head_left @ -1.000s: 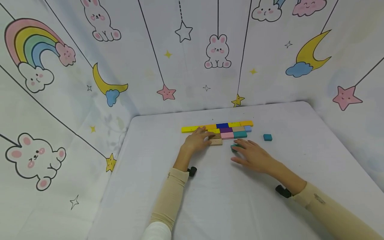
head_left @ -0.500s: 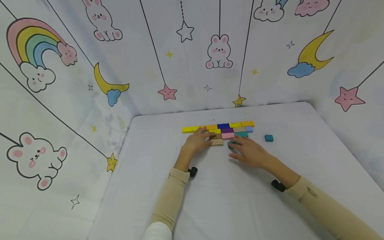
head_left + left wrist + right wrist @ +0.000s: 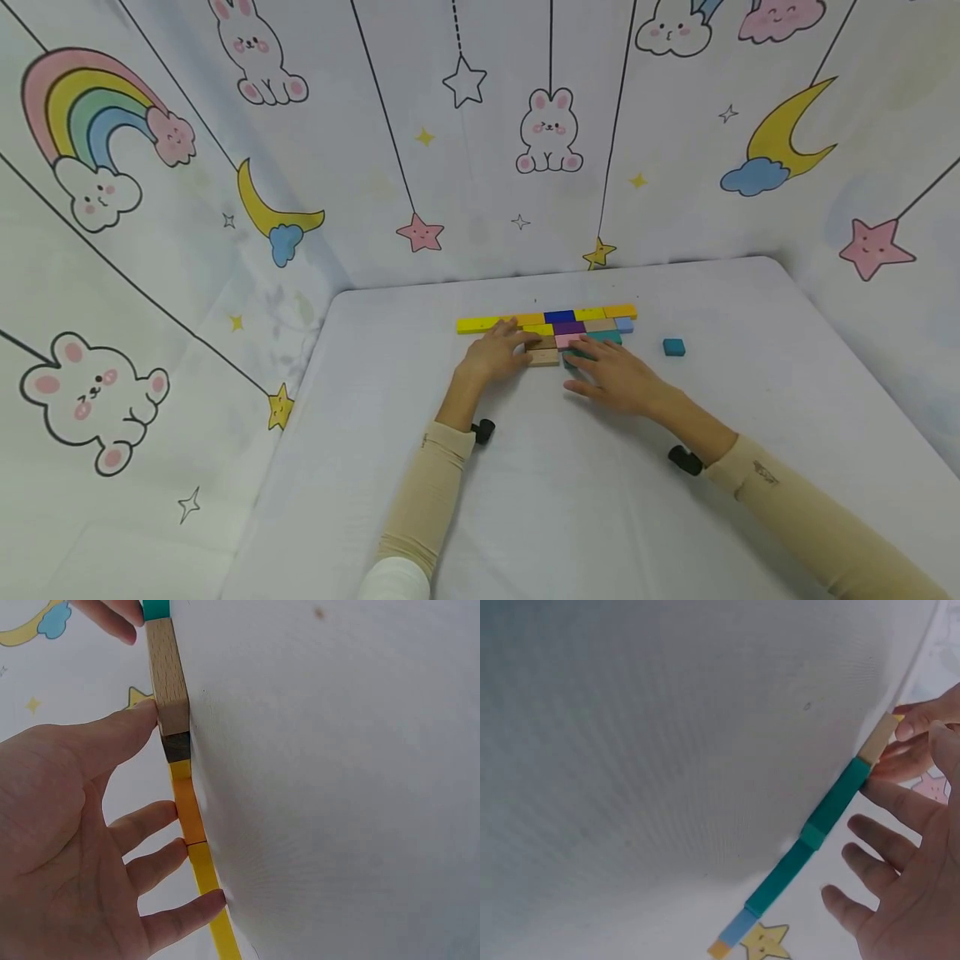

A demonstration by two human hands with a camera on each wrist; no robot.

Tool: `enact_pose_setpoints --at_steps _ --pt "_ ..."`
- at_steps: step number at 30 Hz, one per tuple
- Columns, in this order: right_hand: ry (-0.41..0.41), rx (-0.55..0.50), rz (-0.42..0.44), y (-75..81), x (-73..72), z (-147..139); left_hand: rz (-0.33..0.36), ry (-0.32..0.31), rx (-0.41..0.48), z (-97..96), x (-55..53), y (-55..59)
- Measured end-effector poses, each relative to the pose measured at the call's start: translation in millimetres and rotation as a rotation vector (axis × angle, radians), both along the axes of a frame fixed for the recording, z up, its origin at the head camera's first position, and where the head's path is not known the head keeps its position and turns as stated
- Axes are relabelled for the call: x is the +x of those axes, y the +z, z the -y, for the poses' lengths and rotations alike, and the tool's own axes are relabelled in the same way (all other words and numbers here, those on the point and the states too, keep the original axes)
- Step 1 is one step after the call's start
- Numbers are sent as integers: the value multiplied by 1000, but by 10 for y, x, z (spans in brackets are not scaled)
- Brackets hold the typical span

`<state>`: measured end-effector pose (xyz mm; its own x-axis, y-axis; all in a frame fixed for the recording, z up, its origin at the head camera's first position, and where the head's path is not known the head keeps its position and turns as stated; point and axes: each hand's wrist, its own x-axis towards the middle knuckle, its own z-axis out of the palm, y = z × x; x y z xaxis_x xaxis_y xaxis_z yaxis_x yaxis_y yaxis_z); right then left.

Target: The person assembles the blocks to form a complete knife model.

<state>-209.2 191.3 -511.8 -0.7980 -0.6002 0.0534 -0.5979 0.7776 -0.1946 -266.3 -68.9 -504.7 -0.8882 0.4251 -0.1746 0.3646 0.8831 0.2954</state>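
Flat coloured blocks lie in rows on the white table. My left hand (image 3: 495,352) rests at the rows' left side; its thumb touches a pale wooden block (image 3: 169,675) in the left wrist view, and the spread fingers lie along the orange block (image 3: 190,811) and yellow block (image 3: 204,866). With fingers extended, my right hand (image 3: 621,379) touches a teal block (image 3: 838,799), mostly covered by the fingers in the head view. That block's left end is right at the pale wooden block in the front row. Behind it are a pink block (image 3: 567,341) and another teal block (image 3: 606,337).
A separate small teal block (image 3: 674,347) lies to the right of the rows. The back row holds yellow, orange and dark blue (image 3: 559,317) blocks. A patterned curtain (image 3: 480,192) with bunnies and stars hangs behind the table (image 3: 555,500).
My right hand has slid the teal block leftward, up to the end of the pale wooden block. The left hand has stayed in place on the rows.
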Motion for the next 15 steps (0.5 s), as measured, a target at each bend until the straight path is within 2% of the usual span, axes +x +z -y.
enact_pose_setpoints --at_steps 15 --pt "0 -8 11 -4 -33 77 -10 -7 -18 7 -3 -12"
